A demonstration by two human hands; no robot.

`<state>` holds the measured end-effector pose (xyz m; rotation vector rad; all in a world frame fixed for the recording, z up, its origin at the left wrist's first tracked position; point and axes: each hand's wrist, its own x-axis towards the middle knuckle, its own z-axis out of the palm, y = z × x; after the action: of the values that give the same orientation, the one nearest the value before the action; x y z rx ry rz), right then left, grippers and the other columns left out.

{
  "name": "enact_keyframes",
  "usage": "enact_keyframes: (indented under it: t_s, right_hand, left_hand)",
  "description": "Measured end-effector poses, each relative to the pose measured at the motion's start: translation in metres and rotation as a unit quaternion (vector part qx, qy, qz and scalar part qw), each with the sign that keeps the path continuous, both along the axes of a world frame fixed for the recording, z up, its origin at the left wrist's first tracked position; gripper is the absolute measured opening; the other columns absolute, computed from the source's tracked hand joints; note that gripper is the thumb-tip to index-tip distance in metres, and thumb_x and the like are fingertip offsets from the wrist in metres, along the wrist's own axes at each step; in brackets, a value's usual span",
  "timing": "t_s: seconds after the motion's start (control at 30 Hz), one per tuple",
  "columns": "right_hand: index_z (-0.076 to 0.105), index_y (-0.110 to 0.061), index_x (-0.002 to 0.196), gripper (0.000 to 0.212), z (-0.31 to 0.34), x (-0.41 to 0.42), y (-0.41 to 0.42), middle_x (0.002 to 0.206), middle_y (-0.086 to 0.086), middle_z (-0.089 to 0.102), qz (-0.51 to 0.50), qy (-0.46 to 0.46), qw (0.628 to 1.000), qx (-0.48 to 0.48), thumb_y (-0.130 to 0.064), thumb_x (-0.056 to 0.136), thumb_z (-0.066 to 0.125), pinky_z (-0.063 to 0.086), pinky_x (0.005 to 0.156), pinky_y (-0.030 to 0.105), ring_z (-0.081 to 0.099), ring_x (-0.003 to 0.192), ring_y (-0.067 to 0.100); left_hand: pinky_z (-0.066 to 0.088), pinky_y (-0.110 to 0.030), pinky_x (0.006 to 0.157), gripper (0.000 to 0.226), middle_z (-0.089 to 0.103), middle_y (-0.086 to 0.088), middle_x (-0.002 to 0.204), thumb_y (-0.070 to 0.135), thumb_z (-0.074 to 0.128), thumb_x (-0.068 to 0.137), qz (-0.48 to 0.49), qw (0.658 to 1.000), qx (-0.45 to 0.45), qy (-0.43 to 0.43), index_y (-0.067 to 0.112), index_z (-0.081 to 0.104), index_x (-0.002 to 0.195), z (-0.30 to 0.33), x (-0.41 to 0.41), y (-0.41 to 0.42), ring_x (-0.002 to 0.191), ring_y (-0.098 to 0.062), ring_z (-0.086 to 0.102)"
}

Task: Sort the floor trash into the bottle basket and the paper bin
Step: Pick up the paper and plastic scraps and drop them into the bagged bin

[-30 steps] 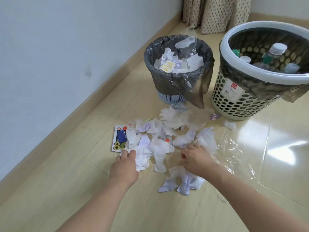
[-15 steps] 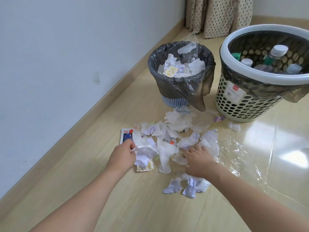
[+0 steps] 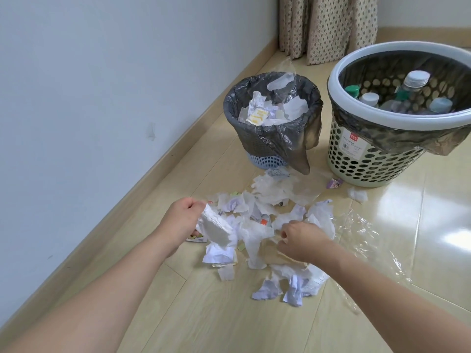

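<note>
A heap of crumpled white paper scraps (image 3: 265,200) lies on the wooden floor in front of two containers. My left hand (image 3: 182,217) grips a white tissue wad (image 3: 215,229) at the heap's left side, lifted slightly. My right hand (image 3: 298,240) pinches paper (image 3: 257,235) near the heap's middle, over a brownish scrap (image 3: 272,256). The small blue paper bin (image 3: 270,149) with a grey liner holds paper. The cream perforated bottle basket (image 3: 369,159) to its right holds several plastic bottles (image 3: 413,85).
A clear plastic sheet (image 3: 367,238) lies on the floor right of the heap. A white wall with a wooden baseboard (image 3: 142,189) runs along the left. A dotted curtain (image 3: 328,26) hangs behind the containers. A small purple wrapper (image 3: 335,183) sits by the basket's base.
My left hand has closed on a white tissue wad and raised it off the colourful card. My right hand has curled round paper in the heap. The camera has drawn closer.
</note>
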<state>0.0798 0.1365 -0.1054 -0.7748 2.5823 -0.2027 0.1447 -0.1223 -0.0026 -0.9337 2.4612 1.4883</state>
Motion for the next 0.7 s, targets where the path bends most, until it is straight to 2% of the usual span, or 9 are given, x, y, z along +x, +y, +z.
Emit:
enact_keyframes:
  t_s: [0.1, 0.2, 0.33, 0.4, 0.47, 0.53, 0.6, 0.7]
  right_hand:
    - [0.052, -0.018, 0.119, 0.04, -0.008, 0.004, -0.002, 0.114, 0.001, 0.057, 0.005, -0.02, 1.0, -0.003, -0.043, 0.088, 0.049, 0.041, 0.078, 0.03, 0.058, 0.101, 0.023]
    - [0.052, -0.017, 0.121, 0.036, -0.016, 0.003, -0.005, 0.114, 0.003, 0.059, 0.008, -0.005, 1.0, 0.002, -0.036, 0.091, 0.048, 0.041, 0.075, 0.03, 0.058, 0.102, 0.025]
    - [0.064, -0.018, 0.108, 0.027, -0.016, 0.003, -0.008, 0.103, 0.003, 0.065, -0.004, 0.001, 1.0, 0.002, -0.025, 0.093, 0.043, 0.046, 0.071, 0.03, 0.062, 0.091, 0.023]
    - [0.066, -0.018, 0.1, 0.025, -0.009, -0.001, -0.007, 0.095, 0.001, 0.065, -0.015, -0.011, 1.0, 0.0, -0.022, 0.093, 0.042, 0.045, 0.067, 0.028, 0.061, 0.084, 0.022]
    - [0.06, -0.018, 0.08, 0.024, 0.003, -0.007, -0.004, 0.077, -0.001, 0.057, -0.034, -0.025, 0.999, -0.007, -0.019, 0.094, 0.041, 0.039, 0.058, 0.026, 0.056, 0.074, 0.022]
    - [0.043, -0.018, 0.061, 0.032, 0.017, -0.015, -0.001, 0.062, -0.001, 0.047, -0.06, -0.035, 0.997, -0.029, -0.015, 0.092, 0.041, 0.033, 0.049, 0.026, 0.05, 0.063, 0.023]
    - [0.037, -0.015, 0.058, 0.035, 0.038, -0.023, -0.002, 0.058, 0.002, 0.045, -0.08, -0.038, 0.994, -0.066, -0.015, 0.092, 0.043, 0.033, 0.05, 0.029, 0.047, 0.061, 0.024]
    - [0.047, -0.005, 0.064, 0.031, 0.084, -0.037, -0.012, 0.069, 0.011, 0.06, -0.077, -0.033, 0.99, -0.111, -0.017, 0.093, 0.047, 0.04, 0.057, 0.033, 0.05, 0.063, 0.023]
  left_hand:
    - [0.042, -0.034, 0.065, 0.026, 0.059, -0.006, 0.078, 0.032, 0.063, 0.087, -0.023, 1.0, 0.003, 0.001, 0.007, 0.058, 0.088, 0.006, -0.001, 0.0, 0.068, -0.02, 0.052]
    - [0.04, -0.035, 0.069, 0.029, 0.059, -0.008, 0.085, 0.032, 0.065, 0.085, -0.034, 0.999, -0.011, -0.014, 0.007, 0.06, 0.098, 0.009, 0.001, 0.003, 0.074, -0.02, 0.052]
    - [0.038, -0.032, 0.068, 0.015, 0.056, -0.006, 0.082, 0.027, 0.064, 0.09, -0.053, 0.998, -0.035, -0.027, 0.013, 0.06, 0.09, 0.016, 0.001, 0.008, 0.072, -0.02, 0.049]
    - [0.037, -0.033, 0.068, 0.02, 0.054, -0.005, 0.081, 0.032, 0.066, 0.086, -0.058, 0.997, -0.034, -0.03, 0.013, 0.058, 0.088, 0.022, 0.0, 0.006, 0.071, -0.02, 0.048]
    - [0.041, -0.036, 0.068, 0.027, 0.055, -0.009, 0.082, 0.037, 0.066, 0.081, -0.063, 0.997, -0.032, -0.031, 0.014, 0.056, 0.088, 0.032, -0.004, 0.004, 0.072, -0.021, 0.049]
    - [0.052, -0.046, 0.075, 0.022, 0.063, -0.017, 0.091, 0.034, 0.065, 0.084, -0.059, 0.998, -0.006, -0.03, 0.017, 0.052, 0.091, 0.042, -0.011, 0.001, 0.075, -0.025, 0.056]
    - [0.054, -0.048, 0.078, 0.011, 0.065, -0.023, 0.1, 0.018, 0.06, 0.094, -0.051, 0.998, 0.016, -0.025, 0.018, 0.049, 0.092, 0.052, -0.021, -0.001, 0.079, -0.029, 0.06]
    - [0.052, -0.04, 0.07, 0.012, 0.064, -0.022, 0.106, 0.005, 0.053, 0.096, -0.039, 0.998, 0.041, -0.004, 0.016, 0.051, 0.1, 0.07, -0.037, -0.002, 0.082, -0.029, 0.06]
